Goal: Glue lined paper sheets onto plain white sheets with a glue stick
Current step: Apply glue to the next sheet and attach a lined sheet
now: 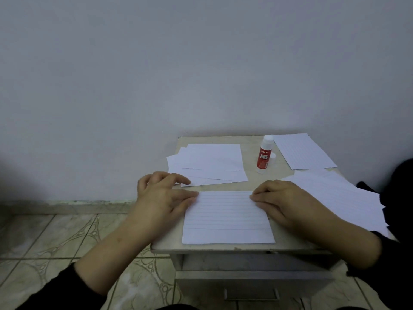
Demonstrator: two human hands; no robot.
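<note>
A lined sheet (228, 218) lies flat at the front of the small table (250, 182). My left hand (163, 195) touches its far left corner with thumb and fingertips. My right hand (286, 200) rests its fingertips on the sheet's far right corner, fingers fairly straight. A red and white glue stick (264, 153) stands upright and capped at the back of the table, apart from both hands. Whether a plain sheet lies under the lined one cannot be told.
Several plain white sheets (212, 164) are fanned out at the back left. A lined sheet (301, 153) lies at the back right, and more paper (339, 198) overhangs the right edge. A drawer (252, 285) sits below the tabletop. Tiled floor (55, 242) lies to the left.
</note>
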